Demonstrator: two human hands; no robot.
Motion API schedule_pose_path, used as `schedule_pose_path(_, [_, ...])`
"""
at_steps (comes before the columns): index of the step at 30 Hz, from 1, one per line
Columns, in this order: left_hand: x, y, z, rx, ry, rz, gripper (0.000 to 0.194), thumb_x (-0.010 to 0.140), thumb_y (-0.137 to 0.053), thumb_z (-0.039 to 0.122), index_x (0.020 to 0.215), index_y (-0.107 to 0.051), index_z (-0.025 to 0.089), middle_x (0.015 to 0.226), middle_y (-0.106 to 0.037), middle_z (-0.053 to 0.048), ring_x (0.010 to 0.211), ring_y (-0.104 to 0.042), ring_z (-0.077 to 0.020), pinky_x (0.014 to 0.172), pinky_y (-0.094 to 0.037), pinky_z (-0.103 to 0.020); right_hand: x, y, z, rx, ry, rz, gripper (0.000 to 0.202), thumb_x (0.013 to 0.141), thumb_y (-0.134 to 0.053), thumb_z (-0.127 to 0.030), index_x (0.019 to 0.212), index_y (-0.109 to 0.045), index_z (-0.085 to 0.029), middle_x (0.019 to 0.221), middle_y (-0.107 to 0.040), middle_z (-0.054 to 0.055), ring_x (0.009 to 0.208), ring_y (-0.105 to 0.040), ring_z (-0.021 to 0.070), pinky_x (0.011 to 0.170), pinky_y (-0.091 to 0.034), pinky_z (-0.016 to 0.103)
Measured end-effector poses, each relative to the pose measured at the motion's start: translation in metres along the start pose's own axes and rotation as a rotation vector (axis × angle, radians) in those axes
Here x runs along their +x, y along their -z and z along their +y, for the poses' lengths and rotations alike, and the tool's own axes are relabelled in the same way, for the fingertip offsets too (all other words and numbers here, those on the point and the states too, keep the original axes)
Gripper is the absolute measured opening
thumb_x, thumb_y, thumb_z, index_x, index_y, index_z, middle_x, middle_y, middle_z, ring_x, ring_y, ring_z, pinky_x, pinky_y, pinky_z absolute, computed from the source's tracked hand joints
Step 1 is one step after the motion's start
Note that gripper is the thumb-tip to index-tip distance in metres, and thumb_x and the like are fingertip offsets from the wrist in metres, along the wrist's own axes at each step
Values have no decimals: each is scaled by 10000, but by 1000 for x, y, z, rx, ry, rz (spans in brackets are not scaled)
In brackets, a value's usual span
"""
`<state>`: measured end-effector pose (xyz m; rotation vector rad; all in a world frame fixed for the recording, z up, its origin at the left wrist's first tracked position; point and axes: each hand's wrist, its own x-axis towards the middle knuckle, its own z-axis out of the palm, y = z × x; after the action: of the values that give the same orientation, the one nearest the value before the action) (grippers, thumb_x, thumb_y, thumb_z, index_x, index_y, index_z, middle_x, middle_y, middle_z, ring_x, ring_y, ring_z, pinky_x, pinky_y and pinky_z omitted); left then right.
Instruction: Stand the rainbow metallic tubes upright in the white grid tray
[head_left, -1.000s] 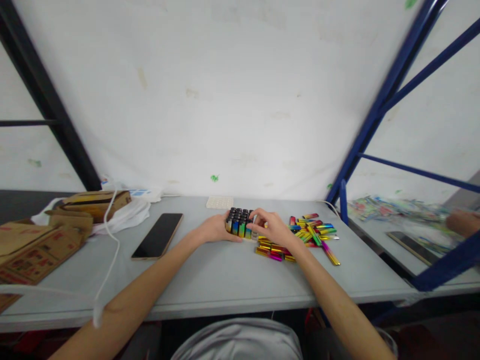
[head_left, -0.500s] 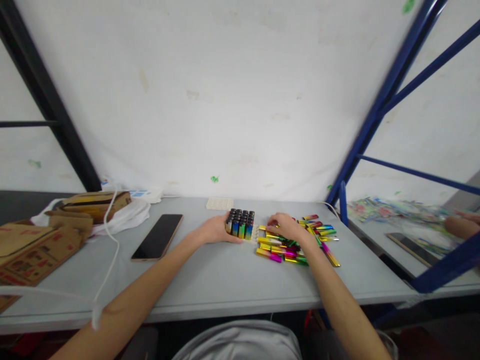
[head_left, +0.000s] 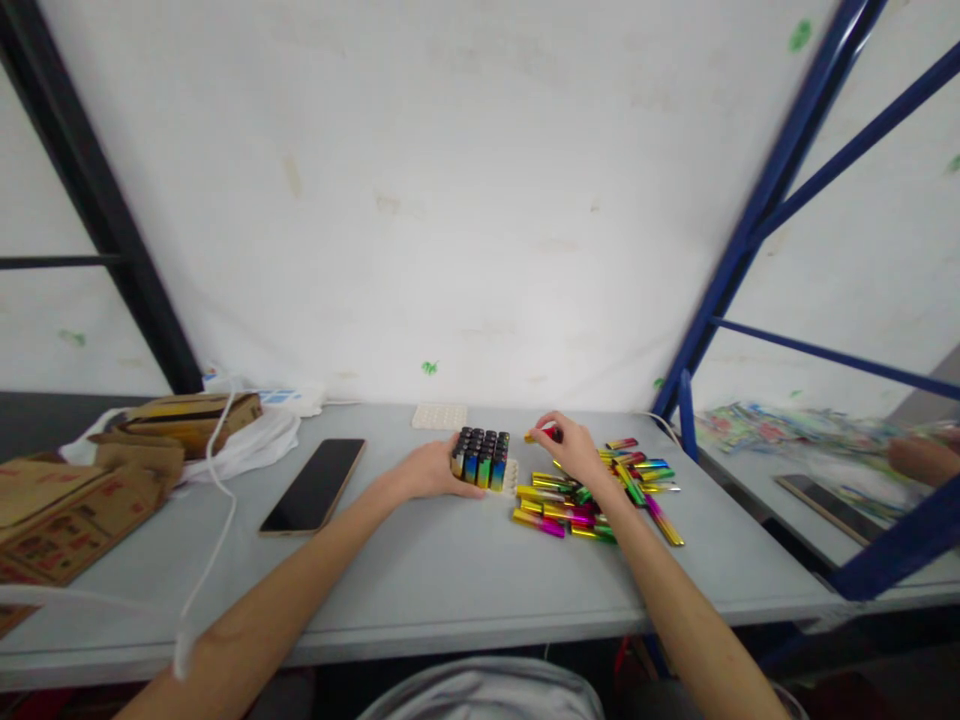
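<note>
My left hand (head_left: 433,470) is wrapped around the left side of a tight block of upright, lighter-like tubes (head_left: 484,468). These have black tops and shiny bodies shading from blue to green and gold. They stand in a white holed tray (head_left: 511,478), whose right end shows bare. Between the thumb and fingers of my right hand (head_left: 568,443) is a red-and-gold metallic tube (head_left: 551,433), held to the right of the block. Under and beside that wrist lies a loose pile of metallic tubes (head_left: 570,513) in gold, pink, green and red.
A second white holed tray (head_left: 439,416) lies near the wall. To the left are a phone (head_left: 315,485), a white cable (head_left: 223,490) and cardboard boxes (head_left: 60,520). A blue metal frame (head_left: 712,320) stands at right; beyond it are another phone (head_left: 829,508) and another person's hand (head_left: 922,460).
My right hand has come up from the pile and away, now with a red-and-gold tube in its fingers. My left hand keeps its hold on the block. The view has tilted slightly.
</note>
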<state>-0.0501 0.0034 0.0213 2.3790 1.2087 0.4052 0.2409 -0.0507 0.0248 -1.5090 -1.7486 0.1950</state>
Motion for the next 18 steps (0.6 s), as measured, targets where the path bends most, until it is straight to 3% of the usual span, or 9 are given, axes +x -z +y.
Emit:
schedule_pose_path(5, [0, 2, 2, 29, 9, -21, 1038, 535, -819, 758, 1399, -547, 250, 1160, -775, -86, 1057, -729, -357, 861, -547, -369, 5, -8, -2, 232, -32, 41, 486, 873, -611, -663, 703, -576, -208, 631, -553, -8, 627, -503, 166, 615, -395, 287])
schedule_pose_path(7, [0, 2, 2, 34, -1, -22, 1050, 541, -809, 767, 1411, -531, 248, 1184, -768, -88, 1079, -722, -356, 881, -543, -373, 5, -13, -5, 371, -55, 28, 525, 888, -551, -713, 713, -535, -218, 659, -556, -4, 635, -519, 168, 621, -425, 296])
schedule_pose_path(11, [0, 3, 4, 37, 12, -42, 1045, 544, -806, 764, 1405, -529, 242, 1160, -776, -83, 1055, -727, -350, 877, -545, -375, 1, -25, -14, 721, -123, -139, 529, 873, -547, -761, 892, -528, -232, 723, -602, -12, 594, -561, 158, 588, -484, 303])
schedule_pose_path(14, [-2, 5, 6, 12, 9, -32, 1012, 541, -826, 730, 1385, -551, 243, 1154, -779, -83, 1046, -730, -346, 877, -544, -360, -3, -30, -22, 844, -189, -197, 534, 832, -618, -760, 946, -515, -249, 592, -411, -97, 456, -381, 105, 452, -344, 233])
schedule_pose_path(18, [-2, 6, 6, -25, -31, -12, 972, 535, -842, 703, 1347, -588, 234, 1155, -777, -84, 1054, -725, -352, 893, -544, -370, -5, -34, -30, 890, -324, -238, 580, 854, -528, -805, 769, -445, -237, 565, -270, -103, 445, -193, 77, 431, -148, 215])
